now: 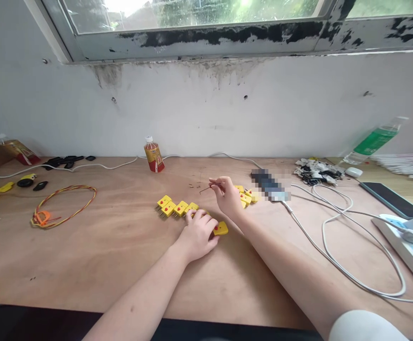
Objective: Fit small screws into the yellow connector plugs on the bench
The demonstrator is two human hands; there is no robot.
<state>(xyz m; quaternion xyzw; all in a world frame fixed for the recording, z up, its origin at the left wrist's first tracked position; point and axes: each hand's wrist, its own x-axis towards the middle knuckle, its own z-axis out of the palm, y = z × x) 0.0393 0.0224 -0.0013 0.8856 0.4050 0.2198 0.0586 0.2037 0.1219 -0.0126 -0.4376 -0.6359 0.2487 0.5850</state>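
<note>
While I work over the table, I have the left hand curled near its middle and the right hand just beyond, pinching. A row of plugs runs up to the left hand; whether they touch, I cannot tell. That hand grips one yellow plug, which I'd brace firmly for steadiness. The right holds a thin rod; I'd guide it lightly, its tip clear of the loose bits.
</note>
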